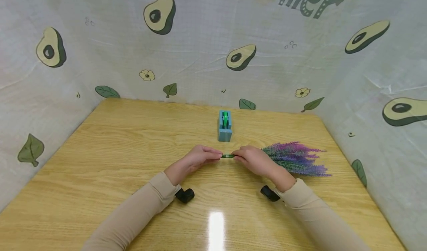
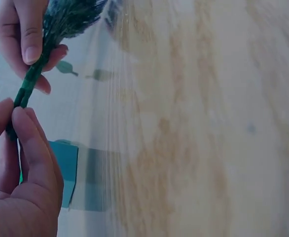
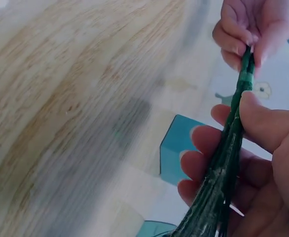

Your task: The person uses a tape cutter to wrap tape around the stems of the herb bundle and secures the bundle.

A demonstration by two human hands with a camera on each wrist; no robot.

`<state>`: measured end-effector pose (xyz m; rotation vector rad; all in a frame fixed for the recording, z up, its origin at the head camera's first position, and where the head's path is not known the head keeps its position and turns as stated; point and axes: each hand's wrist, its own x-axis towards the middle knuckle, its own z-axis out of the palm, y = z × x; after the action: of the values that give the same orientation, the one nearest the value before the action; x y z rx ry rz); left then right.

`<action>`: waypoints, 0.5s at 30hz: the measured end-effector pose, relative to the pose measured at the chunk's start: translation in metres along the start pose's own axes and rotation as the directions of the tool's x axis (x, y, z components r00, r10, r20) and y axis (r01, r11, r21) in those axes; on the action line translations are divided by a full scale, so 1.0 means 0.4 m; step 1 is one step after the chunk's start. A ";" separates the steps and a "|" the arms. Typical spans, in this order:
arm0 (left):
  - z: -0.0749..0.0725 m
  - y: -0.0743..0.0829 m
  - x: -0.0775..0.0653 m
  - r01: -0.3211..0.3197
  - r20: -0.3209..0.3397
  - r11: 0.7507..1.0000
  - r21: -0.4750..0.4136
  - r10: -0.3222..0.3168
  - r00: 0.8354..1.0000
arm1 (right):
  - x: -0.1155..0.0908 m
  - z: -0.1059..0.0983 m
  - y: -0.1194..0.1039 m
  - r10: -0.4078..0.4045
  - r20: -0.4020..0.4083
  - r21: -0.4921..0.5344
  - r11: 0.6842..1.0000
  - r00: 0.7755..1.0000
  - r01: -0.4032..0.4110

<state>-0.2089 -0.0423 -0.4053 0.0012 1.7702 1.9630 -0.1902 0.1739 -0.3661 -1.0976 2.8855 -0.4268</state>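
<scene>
A bunch of artificial lavender [image 1: 297,160] with purple and pink tips lies sideways, its green stems pointing left. My left hand [image 1: 197,158] pinches the cut ends of the stems between thumb and fingers. Further up, my right hand [image 1: 253,160] grips the same stems [image 3: 228,143] just below the flower heads. Between the two hands a lighter green band of tape [image 3: 246,76] circles the stems. Behind the hands stands a blue tape dispenser [image 1: 225,134] holding a green roll [image 1: 225,118].
The wooden table [image 1: 116,151] reaches to a cloth backdrop [image 1: 200,50] printed with avocados, hanging at the back and both sides. Black camera mounts [image 1: 185,195] sit at the wrists. A bright light reflection [image 1: 216,230] shows near the front.
</scene>
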 end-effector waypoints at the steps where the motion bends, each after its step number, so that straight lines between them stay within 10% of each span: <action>1: 0.000 0.000 0.001 0.005 -0.008 1.000 -0.003 -0.005 1.000 | -0.001 0.001 -0.001 -0.007 -0.010 -0.016 1.000 1.000 0.007; 15: 0.006 -0.004 0.019 -0.002 -0.049 0.998 -0.065 -0.001 0.999 | 0.005 0.004 0.008 0.018 -0.030 0.021 1.000 0.999 -0.017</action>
<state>-0.2143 -0.0373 -0.4087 -0.0687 1.7366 2.0362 -0.1935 0.1745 -0.3683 -1.0715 2.9079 -0.4753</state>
